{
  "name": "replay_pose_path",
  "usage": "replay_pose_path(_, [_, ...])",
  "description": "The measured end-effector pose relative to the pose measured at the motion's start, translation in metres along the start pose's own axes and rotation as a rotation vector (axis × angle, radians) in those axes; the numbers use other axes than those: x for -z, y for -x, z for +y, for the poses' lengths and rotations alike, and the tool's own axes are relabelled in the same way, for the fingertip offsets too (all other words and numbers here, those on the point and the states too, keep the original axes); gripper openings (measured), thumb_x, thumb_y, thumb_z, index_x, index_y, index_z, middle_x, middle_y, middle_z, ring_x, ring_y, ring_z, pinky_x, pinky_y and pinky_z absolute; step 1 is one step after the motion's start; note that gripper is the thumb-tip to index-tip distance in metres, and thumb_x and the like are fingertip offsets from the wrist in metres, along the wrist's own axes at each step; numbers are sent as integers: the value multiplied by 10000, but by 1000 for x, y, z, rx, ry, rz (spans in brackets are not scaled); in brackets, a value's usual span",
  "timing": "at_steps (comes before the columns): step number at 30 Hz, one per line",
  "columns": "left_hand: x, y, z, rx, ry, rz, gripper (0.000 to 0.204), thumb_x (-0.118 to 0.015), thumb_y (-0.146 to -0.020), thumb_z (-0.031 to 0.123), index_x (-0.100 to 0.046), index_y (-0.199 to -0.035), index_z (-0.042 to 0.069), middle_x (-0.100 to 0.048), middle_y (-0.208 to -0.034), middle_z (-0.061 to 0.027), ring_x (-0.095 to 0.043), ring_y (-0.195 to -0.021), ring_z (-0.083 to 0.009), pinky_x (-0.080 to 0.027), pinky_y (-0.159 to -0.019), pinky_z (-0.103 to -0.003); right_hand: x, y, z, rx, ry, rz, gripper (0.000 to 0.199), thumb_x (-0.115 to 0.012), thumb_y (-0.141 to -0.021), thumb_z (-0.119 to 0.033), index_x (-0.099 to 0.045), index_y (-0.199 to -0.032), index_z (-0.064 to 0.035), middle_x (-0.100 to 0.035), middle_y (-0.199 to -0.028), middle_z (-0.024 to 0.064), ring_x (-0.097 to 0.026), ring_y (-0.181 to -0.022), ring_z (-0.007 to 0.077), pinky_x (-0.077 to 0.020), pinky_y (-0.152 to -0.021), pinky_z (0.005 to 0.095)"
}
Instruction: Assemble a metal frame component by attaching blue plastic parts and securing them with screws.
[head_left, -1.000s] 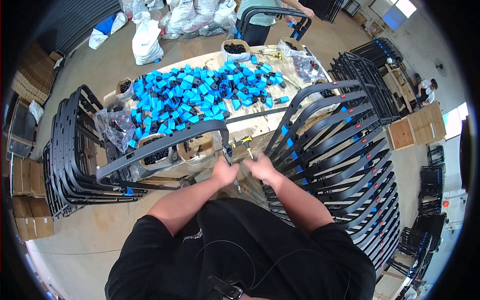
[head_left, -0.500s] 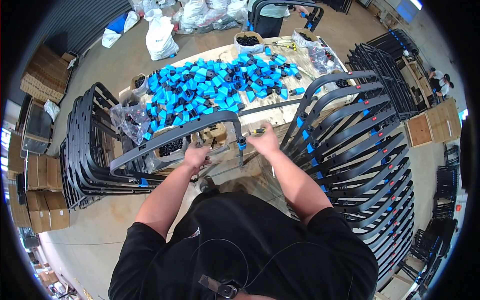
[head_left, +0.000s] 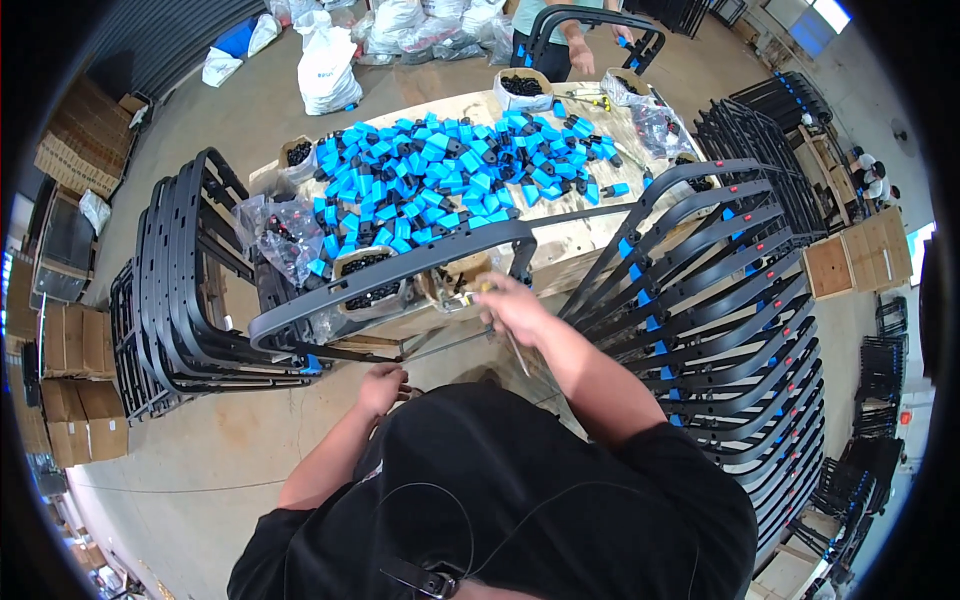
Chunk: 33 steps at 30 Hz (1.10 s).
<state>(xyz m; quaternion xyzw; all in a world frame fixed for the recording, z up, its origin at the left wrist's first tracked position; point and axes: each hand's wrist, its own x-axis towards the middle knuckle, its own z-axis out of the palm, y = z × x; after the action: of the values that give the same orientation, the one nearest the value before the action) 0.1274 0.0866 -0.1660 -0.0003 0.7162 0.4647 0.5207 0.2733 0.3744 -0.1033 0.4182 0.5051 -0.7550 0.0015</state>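
My right hand (head_left: pixel 518 308) is closed round a tool that looks like a screwdriver (head_left: pixel 486 287), its handle yellow and black. A thin shaft points from under the fist toward my body. The hand is beside the near end of a black curved tube frame (head_left: pixel 390 275), which lies across the table's front edge. My left hand (head_left: pixel 380 388) is low in front of my body, below the frame's lower bar, with fingers curled; whatever they hold is hidden. Behind the frame, blue and black plastic end pieces (head_left: pixel 420 165) lie heaped on the table (head_left: pixel 580 232).
Boxes of small black parts (head_left: pixel 368 280) stand along the table edges. Black frames are stacked at left (head_left: pixel 165 270) and right (head_left: pixel 730 330). Across the table a person (head_left: pixel 578 50) handles another frame (head_left: pixel 590 18). White sacks (head_left: pixel 328 70) are behind; cartons (head_left: pixel 85 345) stand far left.
My left hand has come off the frame and dropped toward my body. My right hand has moved slightly left and down, the tool still in it. The other person's hands have come into view.
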Motion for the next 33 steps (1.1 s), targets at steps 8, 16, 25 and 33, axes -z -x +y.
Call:
replay_pose_path(8, [126,25,-74,8,88,172,386,-604,-935,121,-542,-1268,-64,-664,-1079,-172,-688,-837,-233,-575,-677,-336,-27,-20,34,333,585,465,469,-745,-827,-273,-642,-1193,1,-696,-890,133,-671,-782,226,-563,-742,387])
replay_pose_path(16, [169,8,-60,-470,-151,512,499,-694,-920,221,-498,-1299,-38,-670,-1105,-171,-672,-918,-235,-524,-863,-354,26,-6,98,115,576,847,505,-753,-812,-297,-648,-1148,65,-721,-1065,185,-690,-998,259,-526,-878,363])
replay_pose_path(25, [144,-17,-17,-467,-425,720,410,-699,-908,218,-541,-1157,-68,-706,-950,-154,-693,-860,-253,-533,-803,-378,45,-70,61,185,572,673,622,-791,-787,-401,-616,-1201,30,-715,-1041,235,-684,-1010,378,-524,-890,420])
replay_pose_path(33, [157,-44,-29,-576,-254,758,250,-703,-903,198,-574,-983,-1,-653,-743,-77,-595,-570,-154,-501,-552,-314,47,-51,13,28,948,503,482,-683,-822,-424,-702,-1100,-31,-698,-1120,239,-660,-1082,389,-524,-928,452])
